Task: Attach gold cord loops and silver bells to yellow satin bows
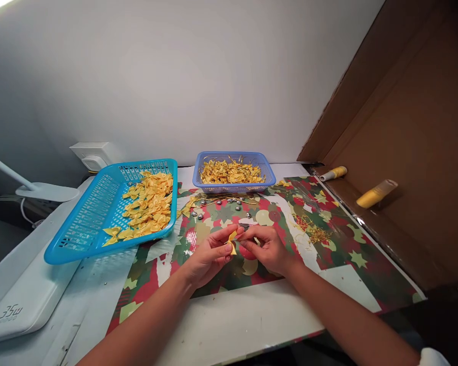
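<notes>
Near the middle of the work surface, my left hand (pixel 208 256) pinches a small yellow ribbon bow (pixel 232 238) between thumb and fingers. Close against its right side is my right hand (pixel 269 249), fingertips pressed together; whatever they grip is too small or hidden to make out. Just beyond both hands lie several small silver bells (pixel 238 208) and some thin gold ties (pixel 247 199). A blue-violet basket (pixel 234 189) behind them holds bows with gold ties. To the left, a larger turquoise basket (pixel 84 223) carries a heap of yellow bows (pixel 150 203).
A patterned paper sheet (pixel 358 259) covers much of the table. Clipped gold ties (pixel 312 229) lie at right, beside a cardboard wall (pixel 407 137) with two yellow-filled tubes (pixel 377 194). A white power bank (pixel 26 300) and lamp base (pixel 48 191) stand at left.
</notes>
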Action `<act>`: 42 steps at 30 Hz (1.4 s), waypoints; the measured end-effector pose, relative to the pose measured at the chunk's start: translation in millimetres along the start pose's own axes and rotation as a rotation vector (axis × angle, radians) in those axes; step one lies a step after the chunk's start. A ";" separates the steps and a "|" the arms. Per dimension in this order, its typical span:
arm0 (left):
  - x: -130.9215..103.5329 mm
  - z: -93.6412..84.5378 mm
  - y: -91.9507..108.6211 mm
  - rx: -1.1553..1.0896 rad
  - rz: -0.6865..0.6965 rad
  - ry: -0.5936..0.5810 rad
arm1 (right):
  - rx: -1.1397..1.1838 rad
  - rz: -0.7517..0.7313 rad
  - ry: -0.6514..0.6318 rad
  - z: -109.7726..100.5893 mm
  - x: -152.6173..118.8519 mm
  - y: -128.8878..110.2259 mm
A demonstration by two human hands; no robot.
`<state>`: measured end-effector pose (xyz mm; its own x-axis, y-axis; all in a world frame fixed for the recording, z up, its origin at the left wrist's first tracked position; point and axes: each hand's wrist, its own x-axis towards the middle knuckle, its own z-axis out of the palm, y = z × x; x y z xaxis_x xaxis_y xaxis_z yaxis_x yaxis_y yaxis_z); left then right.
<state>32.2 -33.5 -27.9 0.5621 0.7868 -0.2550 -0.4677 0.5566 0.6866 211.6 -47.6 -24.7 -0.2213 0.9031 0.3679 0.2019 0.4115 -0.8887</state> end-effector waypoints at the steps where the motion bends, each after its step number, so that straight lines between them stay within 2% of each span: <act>1: -0.5 0.1 0.1 0.000 -0.005 -0.004 | 0.024 0.015 0.000 0.7 -0.2 0.7; 7: -2.8 2.7 0.7 -0.019 -0.027 -0.016 | 0.121 0.060 0.017 5.0 1.2 1.7; 16: -2.1 3.6 -2.3 -0.082 -0.040 -0.021 | 0.354 0.133 -0.026 11.2 1.5 3.3; 20: -2.2 3.6 -2.0 -0.077 -0.037 -0.028 | 0.382 0.155 -0.026 12.2 0.5 5.1; 23: -1.9 5.0 0.2 -0.030 -0.005 -0.013 | 0.315 0.152 -0.034 11.6 1.5 4.4; 27: 0.2 7.0 2.3 0.120 0.084 0.064 | 0.158 0.093 -0.058 10.7 4.8 4.8; 30: 1.7 7.3 1.3 0.258 0.134 0.126 | -0.010 0.002 -0.019 10.8 6.9 8.3; 33: 2.2 7.1 -0.3 0.354 0.125 0.179 | -0.117 -0.008 0.001 11.4 7.4 11.1; 42: 4.2 3.5 -1.8 0.394 0.096 0.188 | -0.145 0.052 0.021 13.1 6.1 9.7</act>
<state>37.7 -32.1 -27.8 0.3778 0.8852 -0.2715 -0.1957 0.3630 0.9110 199.7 -39.7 -34.6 -0.1868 0.9255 0.3294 0.3489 0.3759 -0.8584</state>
